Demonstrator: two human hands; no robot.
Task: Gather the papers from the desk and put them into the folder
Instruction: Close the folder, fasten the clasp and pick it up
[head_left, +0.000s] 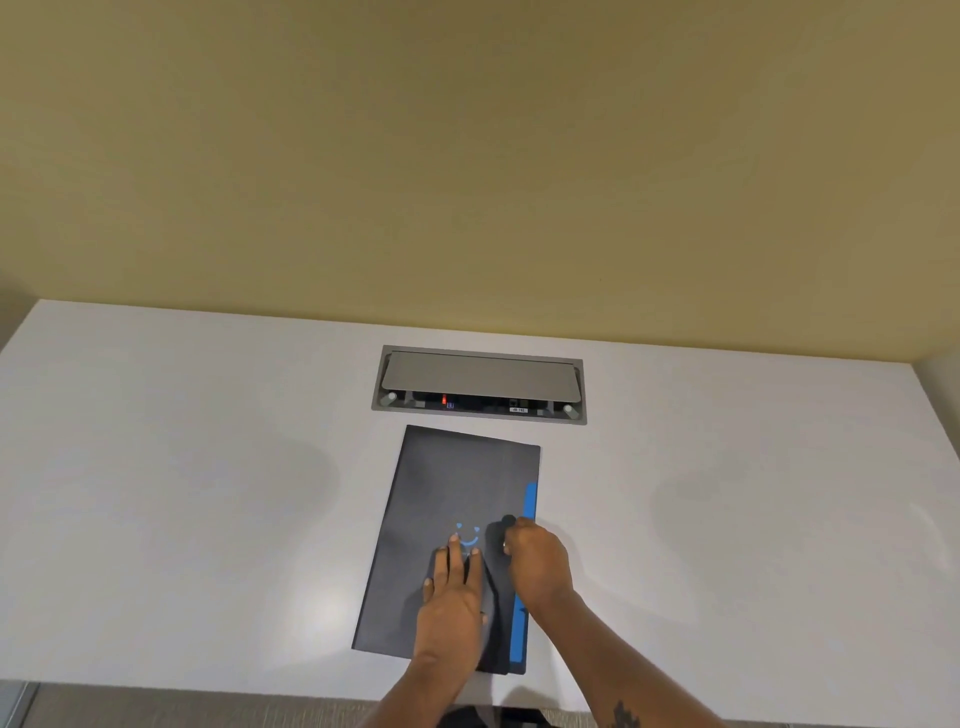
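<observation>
A dark grey folder (457, 483) with a blue smiley mark and a blue strip along its right edge lies closed on the white desk (182, 493), in front of me. My left hand (454, 592) rests flat on the folder's lower middle, fingers together. My right hand (537, 564) is at the folder's right edge, fingers curled around a small black clasp or flap (506, 522). No loose papers show on the desk.
A grey recessed power and cable box (480, 384) with its lid tilted sits in the desk just beyond the folder. A yellow-green wall (467, 156) stands behind the desk. The desk's near edge runs along the bottom of the view.
</observation>
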